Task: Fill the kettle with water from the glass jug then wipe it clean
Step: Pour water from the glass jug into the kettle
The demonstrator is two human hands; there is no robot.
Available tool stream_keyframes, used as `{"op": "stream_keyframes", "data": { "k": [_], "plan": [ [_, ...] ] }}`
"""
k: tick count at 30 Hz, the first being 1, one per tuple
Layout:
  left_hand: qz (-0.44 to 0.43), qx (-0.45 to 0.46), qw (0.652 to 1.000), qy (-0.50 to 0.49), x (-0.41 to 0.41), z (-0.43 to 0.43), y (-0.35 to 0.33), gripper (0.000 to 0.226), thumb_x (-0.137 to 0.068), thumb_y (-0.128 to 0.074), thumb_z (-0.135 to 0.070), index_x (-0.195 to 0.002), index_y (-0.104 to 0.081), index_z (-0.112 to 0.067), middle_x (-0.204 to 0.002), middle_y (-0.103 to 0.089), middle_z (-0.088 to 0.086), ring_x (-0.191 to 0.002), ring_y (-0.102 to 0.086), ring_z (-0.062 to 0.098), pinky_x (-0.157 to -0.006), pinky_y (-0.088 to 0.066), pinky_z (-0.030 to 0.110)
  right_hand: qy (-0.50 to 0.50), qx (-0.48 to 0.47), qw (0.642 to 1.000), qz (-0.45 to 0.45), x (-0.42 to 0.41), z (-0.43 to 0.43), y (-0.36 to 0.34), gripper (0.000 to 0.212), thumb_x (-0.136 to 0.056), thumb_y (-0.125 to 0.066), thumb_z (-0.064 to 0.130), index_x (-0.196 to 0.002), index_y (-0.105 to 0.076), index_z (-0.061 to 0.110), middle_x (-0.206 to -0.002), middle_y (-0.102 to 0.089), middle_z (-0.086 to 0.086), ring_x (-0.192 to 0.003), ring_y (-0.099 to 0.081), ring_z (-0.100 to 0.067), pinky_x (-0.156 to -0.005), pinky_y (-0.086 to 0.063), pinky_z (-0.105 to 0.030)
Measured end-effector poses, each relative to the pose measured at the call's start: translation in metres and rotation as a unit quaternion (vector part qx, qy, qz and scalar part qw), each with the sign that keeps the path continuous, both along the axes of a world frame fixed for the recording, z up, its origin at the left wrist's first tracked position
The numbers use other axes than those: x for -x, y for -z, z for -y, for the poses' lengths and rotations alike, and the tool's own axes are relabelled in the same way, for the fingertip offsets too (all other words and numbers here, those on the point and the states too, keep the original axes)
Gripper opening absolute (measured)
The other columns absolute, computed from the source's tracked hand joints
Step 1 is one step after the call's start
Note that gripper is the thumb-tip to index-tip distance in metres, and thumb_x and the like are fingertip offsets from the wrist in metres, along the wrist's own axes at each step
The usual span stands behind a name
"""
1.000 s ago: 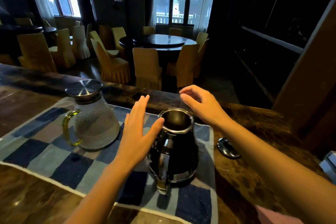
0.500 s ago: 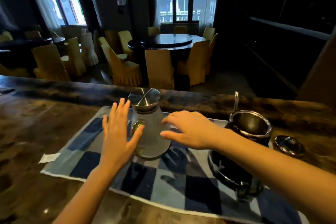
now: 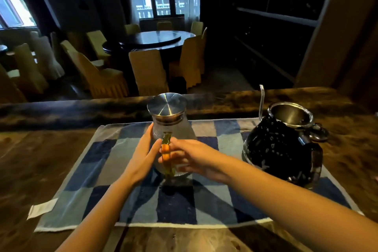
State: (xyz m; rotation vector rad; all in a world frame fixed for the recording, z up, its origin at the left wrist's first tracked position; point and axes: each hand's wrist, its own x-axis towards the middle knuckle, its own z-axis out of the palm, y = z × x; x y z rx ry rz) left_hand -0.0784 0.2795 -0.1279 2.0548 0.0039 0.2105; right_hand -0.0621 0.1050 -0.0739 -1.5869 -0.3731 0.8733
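Observation:
A glass jug (image 3: 182, 129) with a steel lid (image 3: 166, 106) stands upright in the middle of a blue checked cloth (image 3: 204, 200), its amber handle turned toward me. My left hand (image 3: 143, 155) cups the jug's left side, thumb by the handle. The fingers of my right hand (image 3: 194, 157) curl around the handle from the right. A black kettle (image 3: 274, 149) stands on the cloth's right end, apart from both hands. Its top is open and its thin spout rises at the back.
The cloth lies on a dark brown counter (image 3: 41, 159) with a raised back ledge (image 3: 81, 108). A small white paper slip (image 3: 42, 207) lies by the cloth's left corner. Beyond the ledge are a round table and covered chairs; dark shelves stand at right.
Both hands left the kettle, moved left to the jug and closed in on it. The left now cups its side and the right holds the handle. The view has shifted left.

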Motion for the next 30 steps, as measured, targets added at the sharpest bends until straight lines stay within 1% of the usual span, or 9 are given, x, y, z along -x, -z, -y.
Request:
{"op": "stream_keyframes", "data": {
  "k": [3,5,8,11,15,19,22,25,30],
  "plan": [
    [0.010,0.041,0.999,0.016,-0.002,0.004,0.001,0.077,-0.060,-0.042,-0.089,-0.126,-0.012,-0.064,-0.146,-0.027,-0.017,-0.133,-0.031,0.004,-0.107,-0.029,0.023,0.071,-0.066,0.993,-0.059,-0.003,0.009,-0.016,0.035,-0.099,-0.043,0.040,-0.089,-0.065,0.015,-0.078,-0.063,-0.001,-0.089,-0.065,-0.019,-0.090,-0.049,-0.035],
    [0.025,0.062,0.998,0.011,-0.004,0.006,0.001,0.080,-0.059,-0.051,-0.085,-0.127,-0.017,-0.060,-0.141,-0.032,-0.019,-0.131,-0.034,0.005,-0.105,-0.032,0.025,0.108,-0.075,0.991,-0.037,-0.009,0.020,-0.030,0.037,-0.099,-0.042,0.038,-0.085,-0.067,0.015,-0.072,-0.059,0.000,-0.084,-0.065,-0.018,-0.098,-0.046,-0.041],
    [0.049,0.084,0.995,-0.023,-0.009,0.014,0.003,0.067,-0.061,-0.056,-0.068,-0.119,-0.027,-0.055,-0.130,-0.038,-0.018,-0.123,-0.040,0.005,-0.096,-0.036,0.019,0.097,0.015,0.993,0.064,-0.014,0.030,-0.040,0.040,-0.100,-0.040,0.040,-0.096,-0.071,0.015,-0.089,-0.071,-0.001,-0.089,-0.066,-0.014,-0.102,-0.045,-0.040],
    [0.070,0.086,0.992,-0.059,-0.011,0.022,0.006,0.073,-0.060,-0.057,-0.063,-0.125,-0.027,-0.047,-0.129,-0.042,-0.012,-0.122,-0.043,0.009,-0.102,-0.037,0.031,0.008,0.104,0.989,0.102,-0.003,0.019,-0.027,0.044,-0.101,-0.036,0.043,-0.115,-0.067,0.015,-0.114,-0.070,-0.001,-0.104,-0.064,-0.013,-0.096,-0.044,-0.032],
    [0.067,0.065,0.993,-0.078,-0.007,0.026,0.004,0.082,-0.060,-0.050,-0.066,-0.132,-0.022,-0.038,-0.134,-0.037,-0.009,-0.125,-0.036,0.008,-0.103,-0.031,0.029,0.014,0.018,1.000,0.007,0.003,-0.003,-0.012,0.041,-0.100,-0.040,0.044,-0.108,-0.069,0.015,-0.106,-0.072,-0.002,-0.107,-0.064,-0.017,-0.102,-0.046,-0.033],
    [0.063,0.032,0.992,-0.104,-0.002,0.024,0.012,0.085,-0.065,-0.057,-0.067,-0.138,-0.030,-0.034,-0.142,-0.044,0.000,-0.129,-0.044,0.014,-0.107,-0.040,0.045,0.070,-0.058,0.994,-0.063,0.004,-0.003,-0.010,0.037,-0.102,-0.036,0.036,-0.078,-0.055,0.016,-0.064,-0.052,0.001,-0.064,-0.052,-0.014,-0.070,-0.046,-0.025],
    [0.040,0.031,0.993,-0.110,0.005,0.037,0.013,0.093,-0.064,-0.065,-0.069,-0.142,-0.027,-0.033,-0.144,-0.041,-0.003,-0.128,-0.044,0.013,-0.106,-0.043,0.045,0.123,-0.008,0.992,-0.011,-0.006,0.014,-0.010,0.042,-0.102,-0.036,0.037,-0.063,-0.045,0.022,-0.048,-0.038,0.010,-0.045,-0.036,-0.007,-0.054,-0.034,-0.022],
    [0.005,0.073,0.993,-0.091,0.004,0.056,0.009,0.099,-0.065,-0.072,-0.060,-0.145,-0.022,-0.030,-0.147,-0.037,-0.002,-0.130,-0.042,0.016,-0.108,-0.040,0.044,0.160,0.027,0.985,0.051,-0.015,0.034,-0.020,0.044,-0.098,-0.042,0.032,-0.056,-0.037,0.022,-0.039,-0.032,0.011,-0.034,-0.029,-0.006,-0.045,-0.026,-0.021],
    [-0.016,0.127,0.989,-0.078,0.002,0.089,-0.007,0.106,-0.052,-0.073,-0.063,-0.142,-0.028,-0.030,-0.138,-0.047,-0.001,-0.123,-0.050,0.017,-0.104,-0.045,0.040,0.179,0.003,0.982,0.056,-0.028,0.066,-0.043,0.045,-0.094,-0.049,0.030,-0.052,-0.035,0.023,-0.040,-0.026,0.009,-0.035,-0.021,-0.009,-0.042,-0.019,-0.023]
  ]
}}
